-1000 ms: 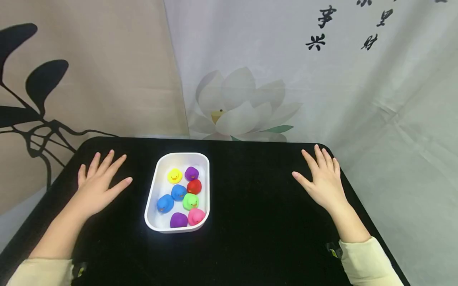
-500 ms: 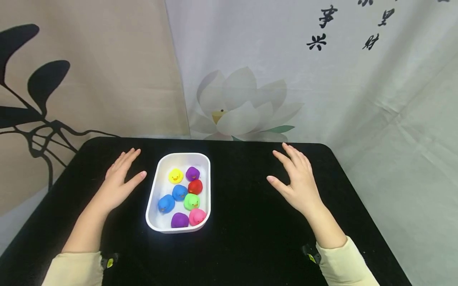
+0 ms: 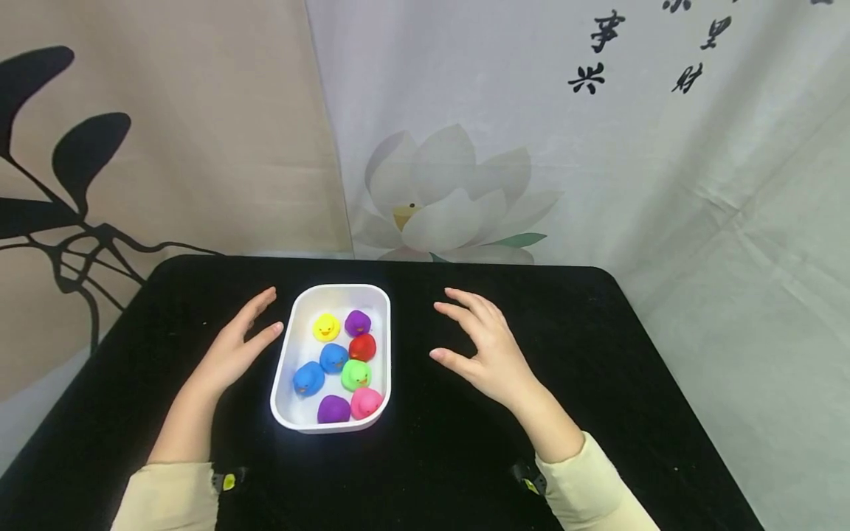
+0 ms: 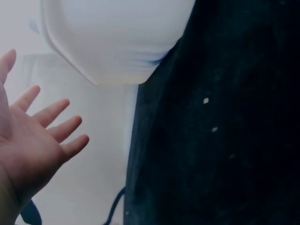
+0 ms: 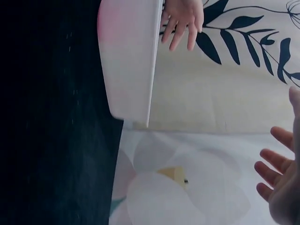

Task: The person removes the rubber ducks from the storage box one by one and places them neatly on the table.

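Observation:
A white plastic tray (image 3: pixel 282 369) sits left of centre on the black table, with several small toy ducks inside. Among them are a yellow duck (image 3: pixel 326 327), a red duck (image 3: pixel 362 347), a green duck (image 3: pixel 356 375), a pink duck (image 3: pixel 366 403), and blue and purple ones. Close by the tray's left side is my left hand (image 3: pixel 232 354), fingers extended and thumb near the rim. My right hand (image 3: pixel 491 354) is right of the tray, a gap away, its fingers spread and slightly bent. Both hands hold nothing. In the left wrist view, the tray's outer wall (image 4: pixel 117 42) shows beyond the left hand.
The black cloth-covered table (image 3: pixel 451 457) reaches back to a pale curtain (image 3: pixel 465 88) printed with a lotus, dark leaves and characters. Each cream sleeve has a small dark device (image 3: pixel 530 478) at its cuff.
Both hands have moved inward toward the tray, the right one travelling farther to the left. The left hand has turned more side-on. The tray and ducks have stayed in place.

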A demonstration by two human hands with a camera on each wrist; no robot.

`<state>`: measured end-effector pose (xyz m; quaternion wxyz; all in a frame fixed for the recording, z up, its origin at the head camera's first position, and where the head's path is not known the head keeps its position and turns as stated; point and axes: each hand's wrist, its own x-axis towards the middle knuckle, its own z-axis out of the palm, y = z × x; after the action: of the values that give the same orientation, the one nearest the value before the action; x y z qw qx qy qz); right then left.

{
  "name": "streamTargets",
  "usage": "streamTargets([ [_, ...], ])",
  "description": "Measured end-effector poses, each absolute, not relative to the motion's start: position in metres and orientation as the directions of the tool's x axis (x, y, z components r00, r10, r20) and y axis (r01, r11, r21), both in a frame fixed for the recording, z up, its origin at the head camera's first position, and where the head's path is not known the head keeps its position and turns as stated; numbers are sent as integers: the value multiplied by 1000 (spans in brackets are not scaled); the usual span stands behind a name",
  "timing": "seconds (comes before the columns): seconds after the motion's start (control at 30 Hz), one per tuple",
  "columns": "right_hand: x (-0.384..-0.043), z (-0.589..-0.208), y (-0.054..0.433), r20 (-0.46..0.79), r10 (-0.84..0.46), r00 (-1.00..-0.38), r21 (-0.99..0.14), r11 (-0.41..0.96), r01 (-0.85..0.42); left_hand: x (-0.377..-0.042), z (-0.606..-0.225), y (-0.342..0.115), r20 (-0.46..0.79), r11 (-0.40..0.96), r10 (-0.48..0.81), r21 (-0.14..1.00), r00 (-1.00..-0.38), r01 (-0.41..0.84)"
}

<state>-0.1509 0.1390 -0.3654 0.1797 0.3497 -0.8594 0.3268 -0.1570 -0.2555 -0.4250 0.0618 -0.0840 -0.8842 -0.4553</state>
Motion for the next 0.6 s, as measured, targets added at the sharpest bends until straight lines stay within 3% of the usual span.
streamTargets([
  [0.6,-165,-392,74,335,-665,-668,-611,386,-691,-160,-459,-262,9,377,165,924,-986,72],
])
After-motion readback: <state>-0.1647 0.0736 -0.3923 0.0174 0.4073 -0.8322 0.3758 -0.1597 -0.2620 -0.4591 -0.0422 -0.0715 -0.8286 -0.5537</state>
